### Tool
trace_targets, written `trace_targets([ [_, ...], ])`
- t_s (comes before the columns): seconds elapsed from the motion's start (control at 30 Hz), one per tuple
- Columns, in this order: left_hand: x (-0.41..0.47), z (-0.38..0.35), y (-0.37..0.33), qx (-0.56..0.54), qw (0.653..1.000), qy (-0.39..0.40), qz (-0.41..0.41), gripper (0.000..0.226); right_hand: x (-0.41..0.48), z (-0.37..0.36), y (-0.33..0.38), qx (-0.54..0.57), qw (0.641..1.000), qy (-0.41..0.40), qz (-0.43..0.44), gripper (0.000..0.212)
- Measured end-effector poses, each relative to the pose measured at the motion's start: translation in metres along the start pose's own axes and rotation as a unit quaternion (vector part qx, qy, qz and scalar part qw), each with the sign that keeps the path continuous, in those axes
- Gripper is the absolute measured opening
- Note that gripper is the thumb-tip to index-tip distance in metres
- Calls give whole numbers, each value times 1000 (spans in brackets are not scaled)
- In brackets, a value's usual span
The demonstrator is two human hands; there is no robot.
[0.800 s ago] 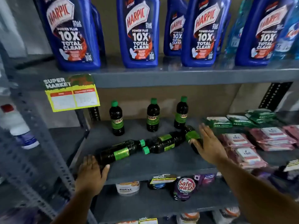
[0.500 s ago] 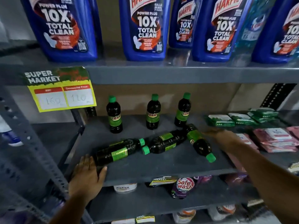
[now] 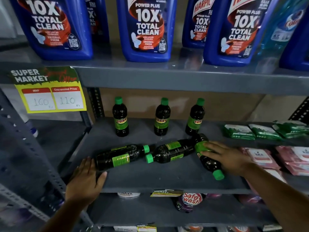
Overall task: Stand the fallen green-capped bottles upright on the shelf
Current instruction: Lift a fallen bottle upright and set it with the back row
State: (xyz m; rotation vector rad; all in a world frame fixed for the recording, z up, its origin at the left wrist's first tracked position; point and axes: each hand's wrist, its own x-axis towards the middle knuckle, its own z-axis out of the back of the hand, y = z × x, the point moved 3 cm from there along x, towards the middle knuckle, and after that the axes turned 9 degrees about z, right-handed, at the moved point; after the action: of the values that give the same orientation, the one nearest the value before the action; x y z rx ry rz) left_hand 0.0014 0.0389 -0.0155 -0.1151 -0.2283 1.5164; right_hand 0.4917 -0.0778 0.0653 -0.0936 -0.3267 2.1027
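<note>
Three dark green-capped bottles stand upright at the back of the grey shelf (image 3: 158,180): left (image 3: 120,118), middle (image 3: 162,118), right (image 3: 194,118). In front of them three more lie on their sides. The left fallen bottle (image 3: 120,156) points its cap right. The middle fallen bottle (image 3: 170,152) points its cap left. The right fallen bottle (image 3: 209,164) points its cap at the shelf's front edge. My right hand (image 3: 229,158) lies over the right fallen bottle, fingers across its green label. My left hand (image 3: 85,181) rests flat on the shelf's front edge, at the base of the left fallen bottle.
Large blue Harpic bottles (image 3: 147,29) fill the shelf above. A yellow price tag (image 3: 48,91) hangs at its left. Green packets (image 3: 239,131) and pink packets (image 3: 260,156) lie right of the bottles. A perforated metal post (image 3: 25,148) stands left. A Safewash bottle (image 3: 190,200) sits on the shelf below.
My right hand drew off to the right, then came back onto the right fallen bottle. The view moved closer. My left hand stayed on the shelf edge.
</note>
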Motion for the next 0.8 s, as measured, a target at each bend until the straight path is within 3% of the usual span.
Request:
trace_targets([
  [0.1, -1, -1, 0, 6, 1000, 1, 10, 96, 2, 2, -5, 62, 998, -18, -6, 90],
  [0.2, 1, 0, 0, 15, 1000, 5, 15, 96, 6, 6, -15, 192, 975, -95, -56, 80],
  [0.3, 0, 0, -1, 16, 1000, 5, 10, 98, 13, 8, -31, 293, 927, -140, -187, 78],
  [0.43, -1, 1, -2, 13, 1000, 13, -2, 103, 19, -6, -52, 369, 856, -142, -333, 56],
  [0.53, -2, 3, -4, 9, 1000, 11, -7, 103, 25, -13, -64, 441, 809, -165, -353, 52],
  [0.67, -1, 4, -3, 11, 1000, 3, -9, 107, 36, -10, -71, 574, 712, -186, -359, 37],
  [0.8, -1, 4, -2, 18, 1000, 4, -4, 111, 43, -15, -73, 605, 688, -115, -383, 28],
])
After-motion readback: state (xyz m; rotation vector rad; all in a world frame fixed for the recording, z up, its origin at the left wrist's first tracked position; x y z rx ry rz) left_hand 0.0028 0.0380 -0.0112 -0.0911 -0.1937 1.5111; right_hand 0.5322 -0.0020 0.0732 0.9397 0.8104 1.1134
